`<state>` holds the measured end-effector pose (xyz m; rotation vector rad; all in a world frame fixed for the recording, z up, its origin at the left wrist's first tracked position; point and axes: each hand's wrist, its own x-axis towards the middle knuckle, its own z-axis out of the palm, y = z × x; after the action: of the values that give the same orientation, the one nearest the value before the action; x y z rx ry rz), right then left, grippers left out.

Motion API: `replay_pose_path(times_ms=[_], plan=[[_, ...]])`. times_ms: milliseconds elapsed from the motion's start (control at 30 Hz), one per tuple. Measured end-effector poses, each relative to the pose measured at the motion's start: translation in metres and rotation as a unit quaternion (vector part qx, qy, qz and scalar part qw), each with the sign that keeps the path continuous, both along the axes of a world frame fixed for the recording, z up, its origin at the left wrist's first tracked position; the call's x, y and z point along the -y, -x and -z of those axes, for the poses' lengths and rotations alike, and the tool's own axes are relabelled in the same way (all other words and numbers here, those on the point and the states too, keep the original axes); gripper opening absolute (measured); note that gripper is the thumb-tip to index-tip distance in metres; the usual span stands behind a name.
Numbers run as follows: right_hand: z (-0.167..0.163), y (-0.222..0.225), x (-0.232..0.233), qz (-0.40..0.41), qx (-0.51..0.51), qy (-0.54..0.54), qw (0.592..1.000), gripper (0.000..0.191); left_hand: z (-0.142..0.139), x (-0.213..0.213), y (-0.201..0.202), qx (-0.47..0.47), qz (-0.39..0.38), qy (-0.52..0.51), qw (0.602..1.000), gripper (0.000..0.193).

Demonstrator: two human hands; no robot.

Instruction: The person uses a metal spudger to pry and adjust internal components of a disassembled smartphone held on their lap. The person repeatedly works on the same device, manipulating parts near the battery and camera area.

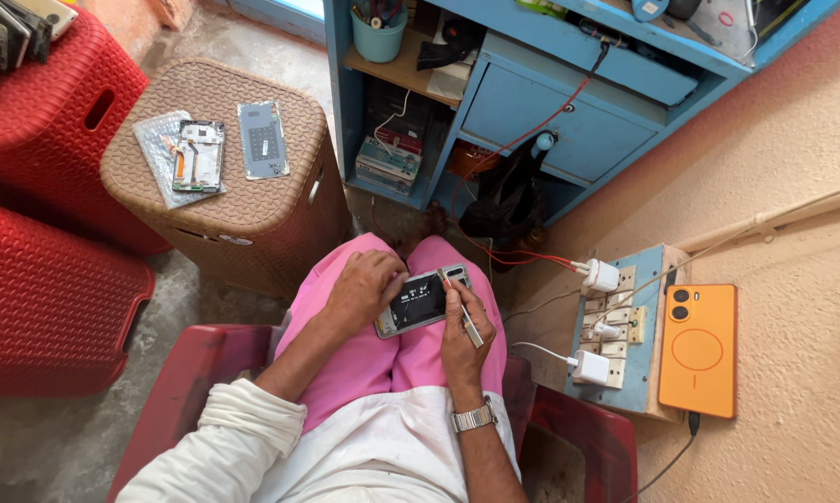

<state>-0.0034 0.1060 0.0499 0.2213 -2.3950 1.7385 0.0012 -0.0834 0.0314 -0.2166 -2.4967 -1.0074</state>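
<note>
An opened phone (422, 300) with its dark insides showing lies across my lap on pink trousers. My left hand (364, 287) holds its left end, fingers curled over the edge. My right hand (461, 343) grips a thin metal tool (464, 311) whose tip rests on the phone's right side. A metal watch (474, 417) sits on my right wrist.
A brown woven stool (280, 200) at left carries a phone frame (199, 155) on bubble wrap and a grey back cover (263, 139). Red stools (52, 279) stand far left. An orange phone (698, 349) rests on a blue socket board (636, 373) with white chargers (602, 276). Blue cabinet (569, 112) ahead.
</note>
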Motion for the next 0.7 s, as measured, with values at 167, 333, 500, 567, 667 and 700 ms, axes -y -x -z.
replay_pose_path(times_ms=[167, 333, 500, 567, 667, 700], plan=[[-0.002, 0.001, 0.001, 0.000, 0.001, -0.006, 1.000, 0.025, -0.005, -0.010, 0.011, 0.046, 0.021, 0.121, 0.991, 0.012], [-0.001, 0.002, 0.001, -0.002, 0.004, 0.000, 1.000, 0.025, -0.020, -0.024, 0.021, 0.047, 0.022, 0.308, 0.950, 0.009], [0.002, 0.002, 0.000, -0.011, -0.008, 0.015, 1.000, 0.025, -0.026, -0.042, 0.028, 0.133, 0.017, 0.427, 0.894, 0.011], [0.002, 0.002, 0.000, -0.006, -0.004, 0.014, 1.000, 0.024, -0.022, -0.044, 0.031, 0.130, 0.006, 0.423, 0.897, 0.013], [0.003, 0.002, -0.001, -0.002, 0.005, 0.017, 1.000, 0.024, -0.011, -0.043, 0.032, 0.130, -0.009, 0.379, 0.916, 0.012], [0.004, 0.003, -0.001, -0.001, 0.008, 0.019, 1.000, 0.024, -0.007, -0.042, 0.032, 0.130, -0.014, 0.358, 0.924, 0.011]])
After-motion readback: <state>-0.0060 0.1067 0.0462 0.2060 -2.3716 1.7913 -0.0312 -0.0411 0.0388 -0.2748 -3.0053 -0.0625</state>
